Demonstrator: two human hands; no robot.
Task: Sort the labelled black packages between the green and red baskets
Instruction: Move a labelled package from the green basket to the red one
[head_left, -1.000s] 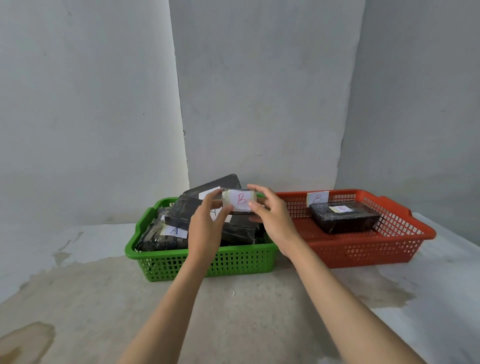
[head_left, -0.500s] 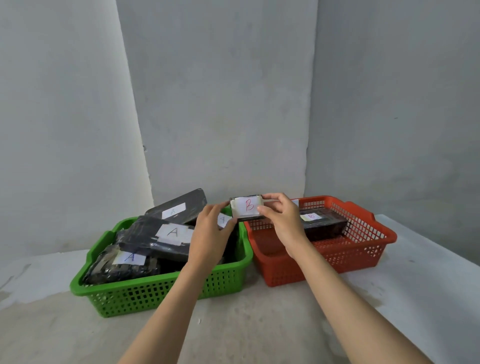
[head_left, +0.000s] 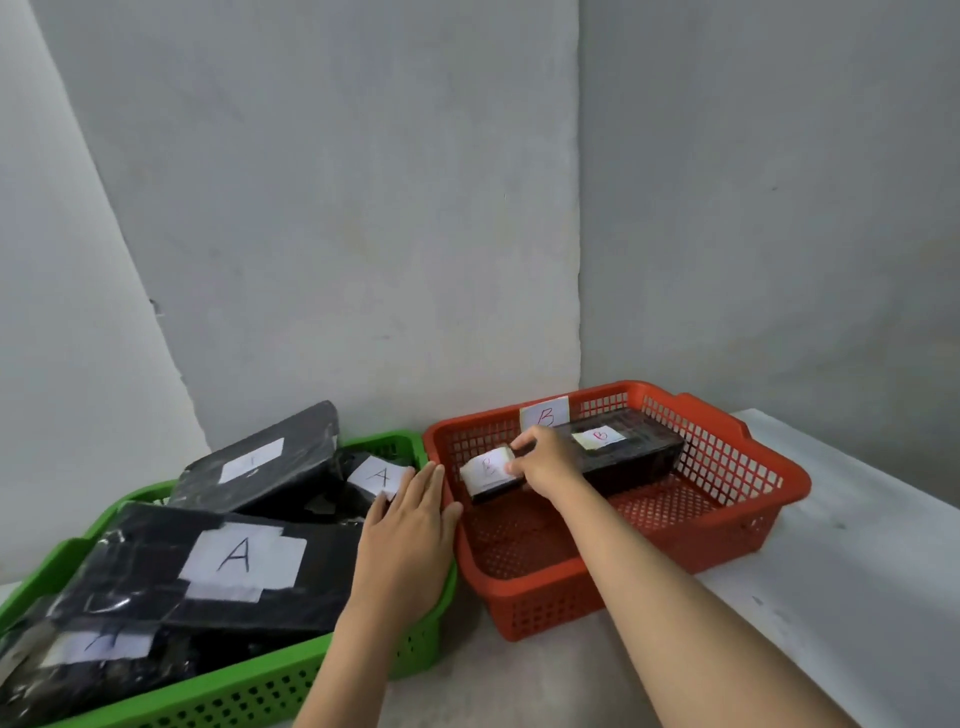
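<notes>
Grey walls meet in a corner behind a pale stained surface (head_left: 857, 571) carrying two baskets side by side. Change since half a second ago: the small B package (head_left: 491, 474) was held up over the seam between the baskets with both hands near it; now it is down inside the red basket (head_left: 545, 592), toward its back-left corner, just beside the larger B package (head_left: 631, 451) lying along the back wall. Right hand (head_left: 548, 462) grips it from above, fingers curled over its top edge. Left hand (head_left: 410, 540) has let go and dropped back, fingers straight and together, holding nothing, over the right rim of the green basket (head_left: 260, 691).

Meaning: this B item is sorted or nearly so; release looks like the remaining step. A packages (head_left: 218, 566) are piled in the green basket.

Hard to read: whether the small package rests on the basket floor or is just above it, cannot tell. Its B label is motion-blurred. Green basket's left end is cut off by the frame, lower packages buried, the bottom label partly readable only. Label on the rear leaning package (head_left: 260, 462) too faint to read. A B tag (head_left: 544, 413) sits on the red basket's back wall.
</notes>
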